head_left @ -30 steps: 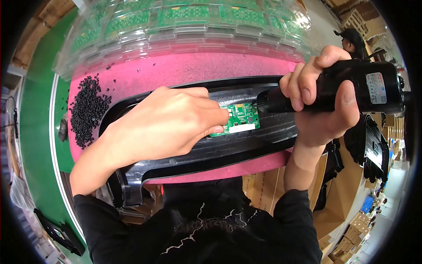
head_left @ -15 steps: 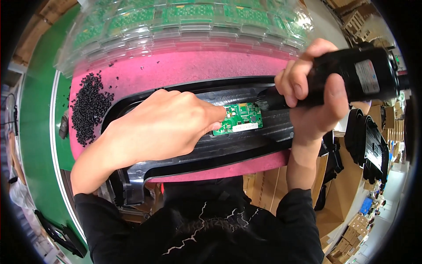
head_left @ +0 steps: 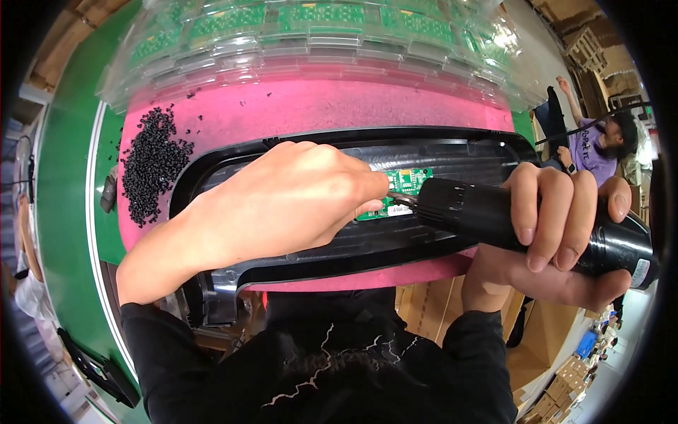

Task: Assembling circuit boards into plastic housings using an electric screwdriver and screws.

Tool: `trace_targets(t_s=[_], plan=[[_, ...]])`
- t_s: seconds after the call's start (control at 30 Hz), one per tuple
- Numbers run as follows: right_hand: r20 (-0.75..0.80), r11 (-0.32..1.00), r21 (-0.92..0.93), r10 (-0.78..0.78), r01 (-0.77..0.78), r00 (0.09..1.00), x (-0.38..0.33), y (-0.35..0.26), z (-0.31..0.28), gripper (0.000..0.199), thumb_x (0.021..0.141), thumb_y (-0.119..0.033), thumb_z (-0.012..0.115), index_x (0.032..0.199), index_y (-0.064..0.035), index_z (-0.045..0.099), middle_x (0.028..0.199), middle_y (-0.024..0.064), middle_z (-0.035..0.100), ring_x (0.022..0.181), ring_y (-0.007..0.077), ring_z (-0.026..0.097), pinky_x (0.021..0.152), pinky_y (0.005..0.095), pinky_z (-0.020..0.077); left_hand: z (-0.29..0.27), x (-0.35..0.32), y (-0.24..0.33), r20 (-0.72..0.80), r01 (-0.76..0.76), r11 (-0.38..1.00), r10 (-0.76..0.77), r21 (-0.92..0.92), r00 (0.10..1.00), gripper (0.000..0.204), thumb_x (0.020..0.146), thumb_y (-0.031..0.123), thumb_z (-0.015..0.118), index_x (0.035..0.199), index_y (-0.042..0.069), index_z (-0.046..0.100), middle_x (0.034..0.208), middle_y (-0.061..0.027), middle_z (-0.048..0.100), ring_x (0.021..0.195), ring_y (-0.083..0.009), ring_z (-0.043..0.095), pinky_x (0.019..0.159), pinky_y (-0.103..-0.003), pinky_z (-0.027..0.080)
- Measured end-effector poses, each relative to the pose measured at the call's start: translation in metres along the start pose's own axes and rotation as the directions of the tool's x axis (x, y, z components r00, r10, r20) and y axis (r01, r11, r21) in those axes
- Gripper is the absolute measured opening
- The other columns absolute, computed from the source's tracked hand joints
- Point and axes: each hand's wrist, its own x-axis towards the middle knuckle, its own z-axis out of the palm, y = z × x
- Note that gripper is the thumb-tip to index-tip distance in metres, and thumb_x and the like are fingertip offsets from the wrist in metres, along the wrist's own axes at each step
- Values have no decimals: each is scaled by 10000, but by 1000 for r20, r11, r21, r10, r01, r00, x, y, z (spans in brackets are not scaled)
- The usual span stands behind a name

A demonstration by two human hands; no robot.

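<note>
A long black plastic housing point(head_left: 452, 152) lies on a pink foam pad point(head_left: 318, 106). A small green circuit board point(head_left: 404, 185) sits inside it. My left hand point(head_left: 282, 201) rests on the housing, its fingertips pinched at the board's left edge on the screwdriver's tip. My right hand point(head_left: 558, 233) grips a black electric screwdriver point(head_left: 494, 215), lying nearly flat, its bit pointing left onto the board. Whether a screw sits under the bit is hidden.
A heap of small black screws point(head_left: 150, 166) lies on the pad's left part. Clear plastic trays point(head_left: 318, 35) holding green circuit boards stand stacked behind. A green belt point(head_left: 67, 177) runs on the left. Another person point(head_left: 600, 141) sits at far right near cardboard boxes.
My right hand has dropped lower and tilted the screwdriver down, bringing its bit onto the board. My left hand has stayed on the housing, its fingers closing on the bit.
</note>
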Motion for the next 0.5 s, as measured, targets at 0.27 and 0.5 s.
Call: trace_targets(t_s=[0.27,0.5], plan=[[5,998,15,54,-54,999,-3,5,-2,479,848,-411,705,1132,-100,478,690,-23,519,521,93,498,602,266,421,1,1,0,18,24,999,-24,26,1000,128,851,65,680,902,-22,601,751,-149,613,696,-372,614,572,-442,481],[26,997,-16,73,-73,997,-3,5,-3,470,859,-417,689,1139,-104,478,702,-22,520,526,94,492,612,263,416,0,1,-4,-40,-24,999,25,44,999,139,833,37,680,960,-11,653,777,-126,628,727,-343,636,599,-428,503]])
